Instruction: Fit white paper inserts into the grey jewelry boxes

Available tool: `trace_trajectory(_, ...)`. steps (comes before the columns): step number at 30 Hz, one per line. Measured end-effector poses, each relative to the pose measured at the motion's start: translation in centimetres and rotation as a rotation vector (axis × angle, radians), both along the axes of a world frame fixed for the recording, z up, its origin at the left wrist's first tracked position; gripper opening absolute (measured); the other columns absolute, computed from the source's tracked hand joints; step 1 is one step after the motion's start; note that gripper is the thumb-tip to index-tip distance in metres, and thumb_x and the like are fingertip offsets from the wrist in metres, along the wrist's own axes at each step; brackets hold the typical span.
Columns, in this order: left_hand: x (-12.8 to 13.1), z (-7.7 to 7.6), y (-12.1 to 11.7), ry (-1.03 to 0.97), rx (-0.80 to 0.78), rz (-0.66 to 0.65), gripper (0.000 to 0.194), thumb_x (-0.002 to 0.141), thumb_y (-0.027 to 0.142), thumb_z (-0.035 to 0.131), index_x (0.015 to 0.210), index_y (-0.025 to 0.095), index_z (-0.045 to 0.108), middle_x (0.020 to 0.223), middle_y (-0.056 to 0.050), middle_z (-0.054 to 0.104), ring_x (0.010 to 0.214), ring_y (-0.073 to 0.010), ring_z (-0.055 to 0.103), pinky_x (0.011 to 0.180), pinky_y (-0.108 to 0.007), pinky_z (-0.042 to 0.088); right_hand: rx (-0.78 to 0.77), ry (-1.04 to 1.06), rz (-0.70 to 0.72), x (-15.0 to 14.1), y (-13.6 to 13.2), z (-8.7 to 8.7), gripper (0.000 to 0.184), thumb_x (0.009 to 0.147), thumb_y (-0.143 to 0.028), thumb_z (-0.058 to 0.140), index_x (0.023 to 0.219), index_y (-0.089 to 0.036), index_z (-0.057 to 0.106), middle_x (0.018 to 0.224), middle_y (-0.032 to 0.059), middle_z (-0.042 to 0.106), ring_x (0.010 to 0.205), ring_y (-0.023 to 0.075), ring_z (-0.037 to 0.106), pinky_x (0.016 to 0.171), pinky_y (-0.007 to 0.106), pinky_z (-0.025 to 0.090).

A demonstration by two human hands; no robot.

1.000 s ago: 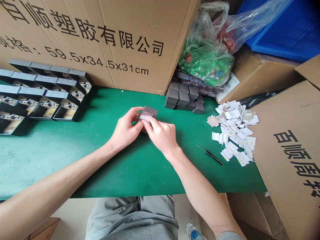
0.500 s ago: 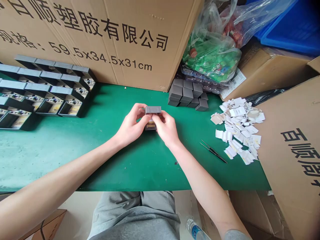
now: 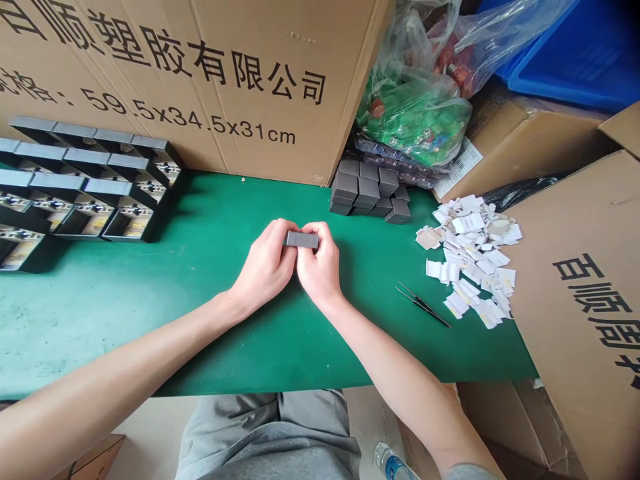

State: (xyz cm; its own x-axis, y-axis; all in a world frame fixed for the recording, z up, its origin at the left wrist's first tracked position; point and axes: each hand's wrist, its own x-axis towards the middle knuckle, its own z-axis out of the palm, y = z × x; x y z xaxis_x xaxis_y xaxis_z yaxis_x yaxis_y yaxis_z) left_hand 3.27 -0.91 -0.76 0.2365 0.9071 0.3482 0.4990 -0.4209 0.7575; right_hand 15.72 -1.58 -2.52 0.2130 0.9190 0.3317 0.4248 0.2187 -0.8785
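Above the green table's middle, a small dark grey box [image 3: 303,240] is held between my two hands, only its grey top strip showing. My left hand [image 3: 267,263] is closed round the box's left side. From the right, my right hand [image 3: 320,265] grips it too, with the thumbs close together in front. My hands cover the rest of the box, so its inside cannot be seen. Further off, several similar grey boxes [image 3: 367,190] are stacked at the back. On the left stand rows of open black boxes [image 3: 120,223] with pale, printed-looking insides.
A pair of tweezers [image 3: 424,305] lies right of my hands, near a heap of white paper pieces [image 3: 475,257]. A large carton [image 3: 215,143] stands along the back. Behind the stack are plastic bags of green pieces [image 3: 415,120], and another carton [image 3: 575,293] borders the right.
My hands have closed further round the grey box and come slightly nearer to me. Its front and inside, partly visible before, are now hidden. The whole view has shifted a little.
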Motion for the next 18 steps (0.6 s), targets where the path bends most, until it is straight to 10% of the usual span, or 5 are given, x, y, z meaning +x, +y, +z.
trace_trajectory(18, 0.7, -0.6, -0.3, -0.355, -0.081, 0.097, 0.01, 0.093, 0.024, 0.058, 0.101, 0.022, 0.065, 0.104, -0.004, 0.074, 0.095, -0.0196, 0.069, 0.078, -0.029, 0.057, 0.093, 0.288, 0.058, -1.2, -0.6, -0.9, 0.022, 0.096, -0.023, 0.055, 0.118, -0.024, 0.052, 0.118, 0.008, 0.069, 0.107, 0.0186, 0.07, 0.094, 0.034, 0.06)
